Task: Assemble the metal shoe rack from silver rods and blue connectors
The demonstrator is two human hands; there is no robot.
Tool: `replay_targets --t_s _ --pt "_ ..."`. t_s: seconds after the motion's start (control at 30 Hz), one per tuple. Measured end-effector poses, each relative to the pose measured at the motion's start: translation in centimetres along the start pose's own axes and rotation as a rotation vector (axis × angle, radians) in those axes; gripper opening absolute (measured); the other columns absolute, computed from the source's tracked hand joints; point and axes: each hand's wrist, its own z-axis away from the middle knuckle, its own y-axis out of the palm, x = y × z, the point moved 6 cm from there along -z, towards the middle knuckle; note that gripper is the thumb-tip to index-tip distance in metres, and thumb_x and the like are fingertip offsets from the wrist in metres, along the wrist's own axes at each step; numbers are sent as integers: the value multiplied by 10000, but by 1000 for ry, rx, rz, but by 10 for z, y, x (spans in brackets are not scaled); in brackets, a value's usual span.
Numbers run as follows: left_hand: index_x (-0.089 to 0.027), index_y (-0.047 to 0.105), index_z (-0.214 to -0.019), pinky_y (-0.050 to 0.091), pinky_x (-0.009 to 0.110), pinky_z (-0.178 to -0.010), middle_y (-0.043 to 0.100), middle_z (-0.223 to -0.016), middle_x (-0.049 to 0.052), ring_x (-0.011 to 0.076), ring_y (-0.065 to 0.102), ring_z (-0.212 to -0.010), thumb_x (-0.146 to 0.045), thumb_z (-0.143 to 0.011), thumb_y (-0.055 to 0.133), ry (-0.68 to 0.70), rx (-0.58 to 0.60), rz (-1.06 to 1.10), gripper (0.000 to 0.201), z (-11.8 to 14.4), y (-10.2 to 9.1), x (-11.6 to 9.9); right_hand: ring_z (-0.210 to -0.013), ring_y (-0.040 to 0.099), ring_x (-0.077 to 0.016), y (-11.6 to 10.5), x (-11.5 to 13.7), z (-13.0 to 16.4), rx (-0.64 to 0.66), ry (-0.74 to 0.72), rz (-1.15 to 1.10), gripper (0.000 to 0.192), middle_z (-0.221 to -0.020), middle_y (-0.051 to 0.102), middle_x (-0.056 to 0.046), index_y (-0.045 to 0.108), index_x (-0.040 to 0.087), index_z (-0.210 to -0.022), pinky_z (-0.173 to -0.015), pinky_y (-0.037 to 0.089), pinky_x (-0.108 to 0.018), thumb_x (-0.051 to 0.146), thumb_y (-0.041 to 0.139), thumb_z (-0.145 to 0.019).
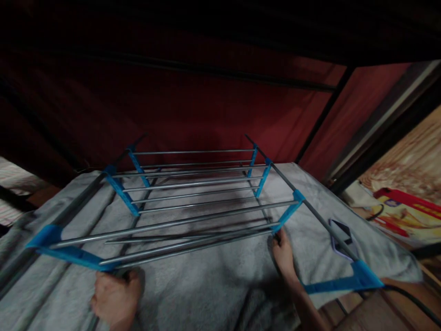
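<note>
A rack of thin metal tubes and blue plastic brackets lies on a grey blanket. My left hand is closed at the lower end of the near left blue bracket, where a long dark pole passes. My right hand has its fingers closed at the lower end of the right blue bracket. Between these brackets run several crosswise tubes. One tube has its left end apart from the left bracket. My palms and some fingertips are hidden.
On the right, a phone lies on the blanket beside the rack's side pole. Nearer me is another blue bracket with no tubes across it. A red wall with dark frame bars stands behind. A red and yellow box is at far right.
</note>
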Motion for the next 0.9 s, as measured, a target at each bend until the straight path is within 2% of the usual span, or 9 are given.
replay_targets --t_s 0.13,0.2,0.3,0.37,0.5,0.6,0.77,0.83,0.9 --pt "23 485 -1340 508 596 -878 636 -1128 300 472 644 -1032 -573 -811 406 1 11 13 801 -2 3 1 -1463 438 -307 -11 26 59 -62 -117 40 631 -1568 490 -133 441 184 -1561 -1225 351 -532 332 447 -947" --pt "42 487 -1329 504 595 -873 632 -1126 314 480 643 -1027 -575 -817 407 14 15 18 805 -2 2 0 -1421 500 -310 -12 29 106 7 -186 89 590 -1539 532 -117 436 226 -1577 -1175 422 -535 321 434 -994" --pt "63 458 -1349 499 594 -888 616 -1159 334 484 634 -1068 -545 -836 398 41 3 30 798 0 1 -2 -1287 630 -309 -13 22 174 160 -391 212 525 -1421 649 -79 555 323 -1504 -1040 537 -505 277 447 -993" --pt "57 442 -1365 495 598 -903 614 -1168 330 478 629 -1090 -519 -840 413 47 -7 38 779 0 0 -4 -1291 634 -302 -15 11 202 252 -497 338 578 -1449 636 -34 513 388 -1535 -1084 502 -511 259 474 -972" --pt "53 455 -1347 480 605 -906 620 -1172 337 484 625 -1071 -495 -832 420 49 -25 69 753 1 -3 -7 -1358 577 -337 -39 -13 200 156 -471 559 617 -1541 549 -21 417 417 -1589 -1210 306 -596 337 530 -988" --pt "83 447 -1339 469 583 -919 606 -1205 363 489 619 -1089 -494 -848 396 76 -10 74 759 2 -5 -11 -1389 544 -339 -50 -20 181 138 -447 590 555 -1549 541 -32 471 398 -1561 -1233 225 -614 348 507 -1009" --pt "78 402 -1381 470 543 -948 594 -1254 352 469 611 -1163 -477 -841 437 86 -15 65 774 1 -2 -12 -1444 481 -308 -58 -10 176 190 -388 416 473 -1550 544 -58 550 333 -1501 -1236 239 -608 359 472 -1034" --pt "60 396 -1388 472 551 -958 595 -1259 343 460 614 -1164 -443 -820 459 67 -17 70 762 0 0 -12 -1410 509 -308 -68 -8 185 110 -290 261 432 -1489 592 -93 607 278 -1429 -1216 283 -599 378 467 -1034" --pt "65 382 -1391 466 584 -969 584 -1259 350 469 604 -1174 -405 -794 478 57 -16 104 765 -1 1 -14 -1319 571 -319 -83 -16 196 -52 -76 76 405 -1370 653 -128 659 223 -1311 -1154 386 -554 439 522 -997"
